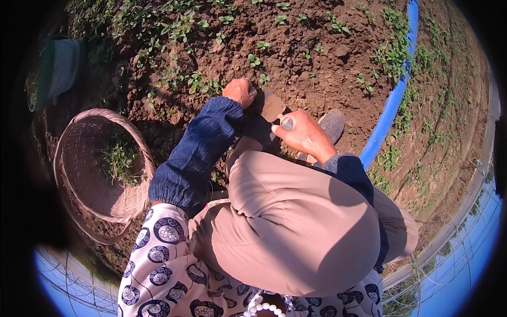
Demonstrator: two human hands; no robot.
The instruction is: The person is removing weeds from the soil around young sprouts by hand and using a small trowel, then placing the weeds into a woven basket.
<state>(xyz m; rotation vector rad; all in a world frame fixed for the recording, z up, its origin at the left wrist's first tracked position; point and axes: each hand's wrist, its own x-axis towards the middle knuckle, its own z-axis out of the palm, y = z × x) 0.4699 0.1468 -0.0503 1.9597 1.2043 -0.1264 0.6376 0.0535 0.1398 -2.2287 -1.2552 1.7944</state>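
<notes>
My right hand (308, 131) is closed around the handle of a small flat-bladed hand tool (273, 106), perhaps a weeding trowel. Its squarish, soil-coloured blade points up and left, just above the ground between my hands. My left hand (239, 92) is curled low over the soil (222, 59), left of the blade; whether its fingers hold anything is hidden. Close to that hand grow a small leafy seedling (264, 79) and a clump of low green weeds (202, 84). A dark ribbed shoe (332, 125) rests on the soil behind my right hand.
A woven basket (126, 204) with pulled greenery (122, 162) inside lies at the left. Beyond it is a green-edged container (63, 69). A blue hose (386, 115) runs along the right. More seedlings (280, 19) dot the soil ahead.
</notes>
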